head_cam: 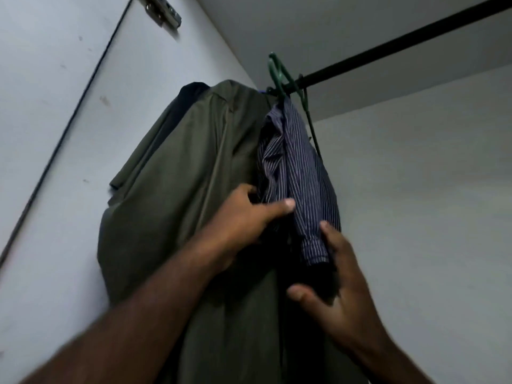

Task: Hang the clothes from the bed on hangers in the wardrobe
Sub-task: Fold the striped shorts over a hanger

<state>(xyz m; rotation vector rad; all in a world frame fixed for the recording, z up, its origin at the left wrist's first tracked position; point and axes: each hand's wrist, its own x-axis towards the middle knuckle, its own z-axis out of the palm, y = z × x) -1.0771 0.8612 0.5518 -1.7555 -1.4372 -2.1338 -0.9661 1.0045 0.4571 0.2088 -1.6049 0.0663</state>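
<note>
Pale wardrobe walls are surrounding a black rail (388, 48), where the striped shirt (299, 162) is hanging bunched on a green hanger (278, 74) beside an olive garment (180, 176). Its folds are being pinched by the left hand (249, 217), while the right hand (343, 295) is curling its fingers (331, 234) round the cuff. Soft, light and crumpling easily, it is probably wanting spreading from the shoulders
</note>
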